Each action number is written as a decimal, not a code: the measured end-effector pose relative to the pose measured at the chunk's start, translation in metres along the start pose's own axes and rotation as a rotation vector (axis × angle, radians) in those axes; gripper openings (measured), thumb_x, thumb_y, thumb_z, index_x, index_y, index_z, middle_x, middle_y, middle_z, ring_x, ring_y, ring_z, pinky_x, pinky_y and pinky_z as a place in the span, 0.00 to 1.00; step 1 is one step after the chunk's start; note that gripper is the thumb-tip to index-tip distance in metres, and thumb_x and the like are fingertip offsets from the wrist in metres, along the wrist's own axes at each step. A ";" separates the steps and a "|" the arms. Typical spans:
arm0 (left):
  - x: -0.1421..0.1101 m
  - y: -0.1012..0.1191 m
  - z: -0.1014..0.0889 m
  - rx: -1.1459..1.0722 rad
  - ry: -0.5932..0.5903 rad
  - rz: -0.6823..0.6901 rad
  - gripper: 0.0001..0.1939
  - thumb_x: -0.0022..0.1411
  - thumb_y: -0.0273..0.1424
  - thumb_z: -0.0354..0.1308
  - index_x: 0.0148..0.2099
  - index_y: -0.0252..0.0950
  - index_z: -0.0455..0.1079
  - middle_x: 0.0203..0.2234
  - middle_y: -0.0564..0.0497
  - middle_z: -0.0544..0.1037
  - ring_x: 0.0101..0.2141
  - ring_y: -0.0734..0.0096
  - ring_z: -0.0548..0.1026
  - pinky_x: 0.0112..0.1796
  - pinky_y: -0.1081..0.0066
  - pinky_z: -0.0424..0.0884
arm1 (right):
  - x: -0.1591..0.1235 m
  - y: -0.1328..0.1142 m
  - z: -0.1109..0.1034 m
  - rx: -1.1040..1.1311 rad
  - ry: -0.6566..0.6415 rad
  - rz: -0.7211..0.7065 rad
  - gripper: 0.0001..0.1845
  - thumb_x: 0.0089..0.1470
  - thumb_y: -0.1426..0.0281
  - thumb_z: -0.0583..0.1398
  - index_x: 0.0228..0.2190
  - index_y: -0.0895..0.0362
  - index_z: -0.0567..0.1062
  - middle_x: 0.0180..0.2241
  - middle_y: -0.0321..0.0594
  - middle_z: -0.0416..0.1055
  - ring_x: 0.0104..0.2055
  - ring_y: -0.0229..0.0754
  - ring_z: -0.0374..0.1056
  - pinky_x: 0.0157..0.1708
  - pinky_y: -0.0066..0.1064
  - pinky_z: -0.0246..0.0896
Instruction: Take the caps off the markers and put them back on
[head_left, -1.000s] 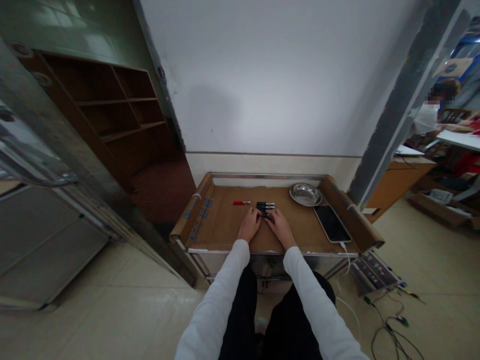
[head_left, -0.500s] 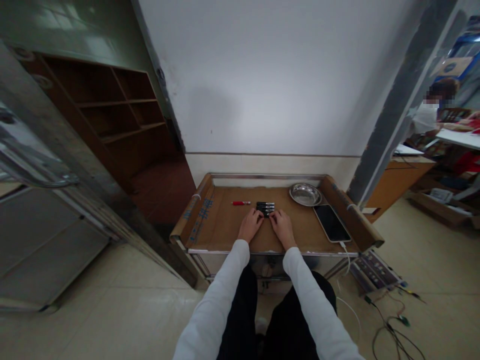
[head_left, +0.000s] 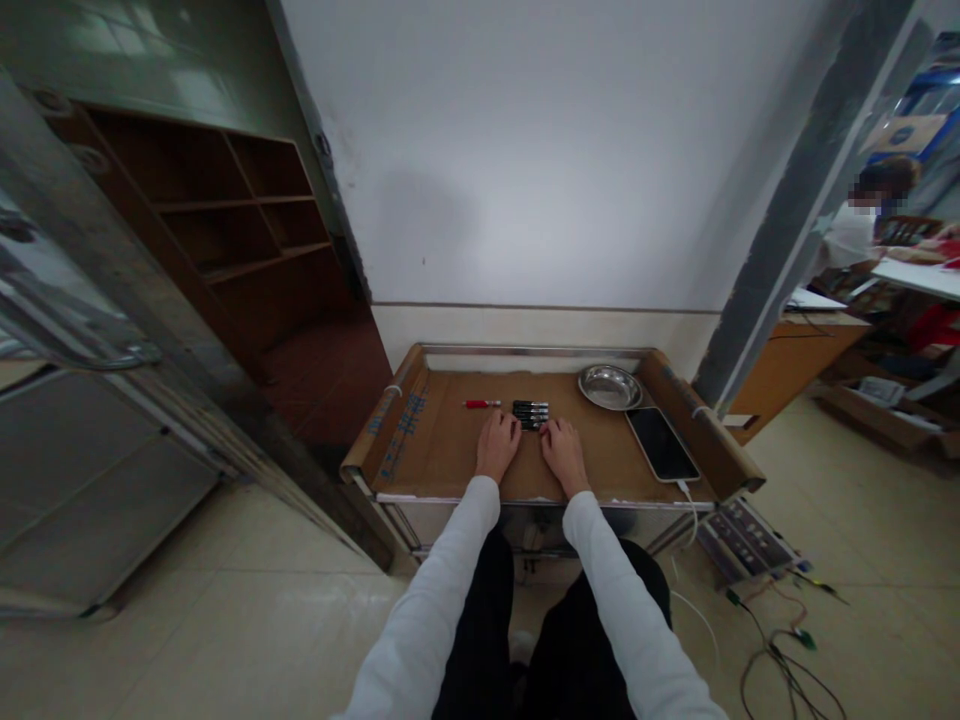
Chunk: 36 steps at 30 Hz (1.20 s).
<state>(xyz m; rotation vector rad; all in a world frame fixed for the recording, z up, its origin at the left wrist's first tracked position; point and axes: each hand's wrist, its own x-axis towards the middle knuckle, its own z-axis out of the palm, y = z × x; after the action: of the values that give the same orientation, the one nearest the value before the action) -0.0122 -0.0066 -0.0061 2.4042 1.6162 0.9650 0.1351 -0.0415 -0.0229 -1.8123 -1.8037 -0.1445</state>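
Several black markers (head_left: 531, 409) lie side by side in a compact stack on the brown cardboard surface (head_left: 442, 460). My left hand (head_left: 498, 445) is at the left end of the nearest marker, its fingers bent and their tips against it. At the right end, my right hand (head_left: 565, 455) has its fingers curled in, touching the same marker. The fingertips partly cover that marker's ends. A red marker (head_left: 481, 404) rests apart, left of the black ones and just beyond my left hand.
A round metal dish (head_left: 610, 388) sits at the back right. In front of it lies a phone (head_left: 663, 444) with a white cable (head_left: 691, 510). Rolled cardboard edges (head_left: 709, 425) flank the cart top. A person (head_left: 862, 225) sits far off at the right.
The nearest black marker has shifted slightly away from me, closer against the others. My left hand's fingers have spread a little from their tighter pinch; my right hand barely moved.
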 end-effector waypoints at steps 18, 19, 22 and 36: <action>0.002 0.001 0.007 0.154 0.183 -0.312 0.25 0.61 0.24 0.46 0.60 0.31 0.58 0.61 0.32 0.57 0.63 0.45 0.51 0.57 0.43 0.52 | -0.003 -0.003 -0.005 0.008 -0.025 -0.039 0.10 0.57 0.76 0.51 0.35 0.57 0.71 0.36 0.45 0.68 0.41 0.45 0.62 0.43 0.35 0.54; 0.002 0.001 0.007 0.149 0.183 -0.321 0.24 0.61 0.24 0.46 0.60 0.30 0.59 0.60 0.32 0.59 0.63 0.44 0.51 0.57 0.43 0.52 | -0.003 -0.004 -0.006 0.027 -0.033 -0.066 0.10 0.57 0.77 0.50 0.35 0.57 0.71 0.37 0.45 0.68 0.41 0.45 0.62 0.43 0.34 0.54; 0.002 0.000 0.008 0.125 0.191 -0.356 0.21 0.62 0.25 0.45 0.57 0.32 0.62 0.53 0.33 0.66 0.58 0.45 0.58 0.54 0.43 0.56 | -0.003 -0.006 -0.008 0.107 -0.082 -0.174 0.11 0.57 0.77 0.51 0.36 0.56 0.72 0.38 0.43 0.69 0.41 0.43 0.64 0.43 0.33 0.56; 0.004 0.007 -0.003 0.024 0.150 -0.198 0.15 0.66 0.25 0.40 0.48 0.32 0.65 0.41 0.39 0.70 0.44 0.57 0.69 0.46 0.59 0.66 | 0.002 -0.001 0.003 0.202 -0.069 -0.157 0.17 0.57 0.76 0.50 0.45 0.55 0.72 0.43 0.45 0.70 0.46 0.44 0.66 0.46 0.35 0.60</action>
<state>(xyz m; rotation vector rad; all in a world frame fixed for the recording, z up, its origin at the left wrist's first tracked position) -0.0077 -0.0067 0.0012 2.1797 1.8838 1.1171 0.1332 -0.0388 -0.0239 -1.5536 -1.9337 0.0402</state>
